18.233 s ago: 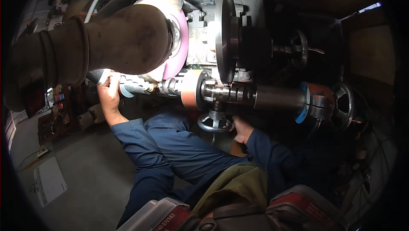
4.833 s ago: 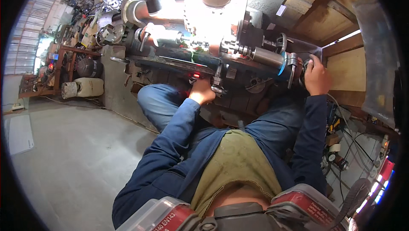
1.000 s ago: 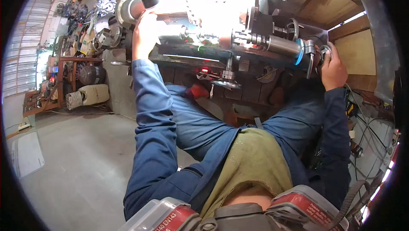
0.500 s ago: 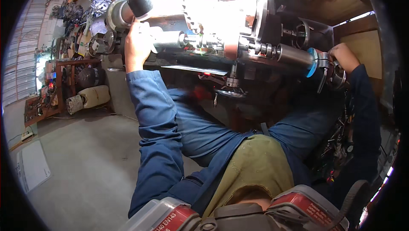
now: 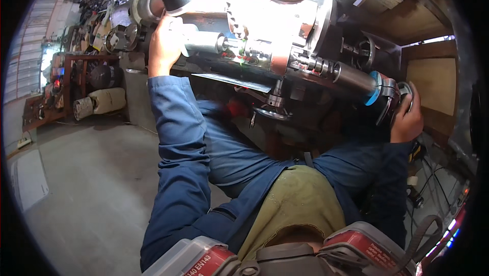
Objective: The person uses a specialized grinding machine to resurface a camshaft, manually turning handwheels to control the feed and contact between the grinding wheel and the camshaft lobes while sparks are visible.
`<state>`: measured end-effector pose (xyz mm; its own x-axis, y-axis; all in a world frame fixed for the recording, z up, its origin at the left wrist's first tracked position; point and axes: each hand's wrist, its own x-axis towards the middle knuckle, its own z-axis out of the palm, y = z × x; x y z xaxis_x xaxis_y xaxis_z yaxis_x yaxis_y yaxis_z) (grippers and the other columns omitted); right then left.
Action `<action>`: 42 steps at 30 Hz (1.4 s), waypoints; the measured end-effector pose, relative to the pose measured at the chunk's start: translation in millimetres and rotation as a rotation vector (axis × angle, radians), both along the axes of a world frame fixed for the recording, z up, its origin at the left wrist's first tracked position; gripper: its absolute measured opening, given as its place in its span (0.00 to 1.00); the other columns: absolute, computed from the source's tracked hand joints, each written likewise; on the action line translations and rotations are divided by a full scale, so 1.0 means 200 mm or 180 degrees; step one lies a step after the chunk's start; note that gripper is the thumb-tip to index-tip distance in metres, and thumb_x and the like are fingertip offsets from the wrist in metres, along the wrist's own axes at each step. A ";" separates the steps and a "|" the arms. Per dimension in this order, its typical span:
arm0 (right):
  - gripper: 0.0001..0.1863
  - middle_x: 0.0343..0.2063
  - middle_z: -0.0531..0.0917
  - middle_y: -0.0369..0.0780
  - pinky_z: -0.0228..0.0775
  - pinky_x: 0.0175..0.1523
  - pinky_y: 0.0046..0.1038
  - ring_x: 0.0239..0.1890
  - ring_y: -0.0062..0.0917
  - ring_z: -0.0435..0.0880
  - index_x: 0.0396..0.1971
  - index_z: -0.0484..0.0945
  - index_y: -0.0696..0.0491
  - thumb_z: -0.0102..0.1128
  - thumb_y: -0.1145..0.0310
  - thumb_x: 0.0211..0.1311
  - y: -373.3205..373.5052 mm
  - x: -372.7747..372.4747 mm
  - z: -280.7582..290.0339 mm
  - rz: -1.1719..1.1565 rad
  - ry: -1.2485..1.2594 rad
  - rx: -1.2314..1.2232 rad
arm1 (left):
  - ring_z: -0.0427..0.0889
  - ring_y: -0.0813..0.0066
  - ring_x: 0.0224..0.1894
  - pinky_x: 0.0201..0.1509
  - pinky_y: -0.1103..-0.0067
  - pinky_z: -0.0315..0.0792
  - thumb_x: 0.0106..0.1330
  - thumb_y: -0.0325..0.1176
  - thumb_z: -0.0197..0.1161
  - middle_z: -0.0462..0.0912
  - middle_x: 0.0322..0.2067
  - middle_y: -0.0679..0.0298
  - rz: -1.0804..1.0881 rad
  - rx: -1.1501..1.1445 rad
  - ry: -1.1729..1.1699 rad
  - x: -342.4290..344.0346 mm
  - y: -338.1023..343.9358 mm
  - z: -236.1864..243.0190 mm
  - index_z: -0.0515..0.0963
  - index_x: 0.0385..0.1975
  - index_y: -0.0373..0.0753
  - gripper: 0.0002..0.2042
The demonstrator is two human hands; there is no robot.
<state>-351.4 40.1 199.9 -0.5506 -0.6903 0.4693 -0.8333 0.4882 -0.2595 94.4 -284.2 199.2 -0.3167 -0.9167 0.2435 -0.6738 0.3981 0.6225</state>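
Noted from where I stand: bold white characters on the left red label and finer lines of white print on the right red label, both on filter cartridges.

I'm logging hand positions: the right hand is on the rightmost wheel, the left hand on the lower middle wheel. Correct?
Not the left hand: the head view shows it beside the left metal cylinder, not on the lower middle wheel. The right hand is on the rightmost wheel.

dark machine bed across my front, grey floor to my left
along the bed sit a silver left cylinder and a silver right cylinder; a pale flat panel lies on the floor.
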 end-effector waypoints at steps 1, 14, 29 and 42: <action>0.16 0.41 0.85 0.44 0.74 0.41 0.38 0.37 0.43 0.84 0.51 0.80 0.48 0.49 0.61 0.70 0.02 0.01 -0.04 -0.0005 0.0138 -0.0245 | 0.85 0.70 0.33 0.37 0.73 0.77 0.71 0.35 0.53 0.85 0.29 0.58 -0.0031 -0.0069 -0.0017 0.01 -0.02 -0.02 0.75 0.40 0.34 0.11; 0.17 0.42 0.85 0.44 0.74 0.46 0.37 0.43 0.42 0.84 0.51 0.80 0.46 0.46 0.60 0.70 -0.01 -0.04 0.07 -0.0017 -0.0278 0.0564 | 0.72 0.56 0.63 0.62 0.70 0.69 0.66 0.34 0.58 0.75 0.58 0.53 -0.0241 -0.0136 0.0059 0.06 -0.06 -0.07 0.67 0.63 0.40 0.24; 0.13 0.32 0.85 0.50 0.76 0.43 0.29 0.36 0.38 0.86 0.33 0.84 0.63 0.51 0.73 0.57 -0.34 -0.51 0.08 0.1805 -0.1170 0.3265 | 0.76 0.56 0.59 0.58 0.71 0.72 0.70 0.35 0.55 0.71 0.61 0.53 -0.0215 -0.0114 0.0260 0.06 -0.06 -0.09 0.67 0.63 0.43 0.22; 0.27 0.57 0.72 0.57 0.68 0.56 0.39 0.53 0.48 0.76 0.60 0.67 0.62 0.47 0.57 0.70 0.04 0.17 -0.08 -0.0522 0.0950 0.0054 | 0.84 0.73 0.38 0.42 0.79 0.77 0.70 0.31 0.59 0.85 0.44 0.59 -0.0058 0.0008 0.1294 0.06 -0.04 -0.10 0.73 0.45 0.34 0.09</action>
<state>-317.9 47.7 184.8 -0.4951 -0.6130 0.6157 -0.7812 0.6242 -0.0067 106.8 -293.0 179.9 -0.2110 -0.9126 0.3501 -0.3654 0.4059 0.8377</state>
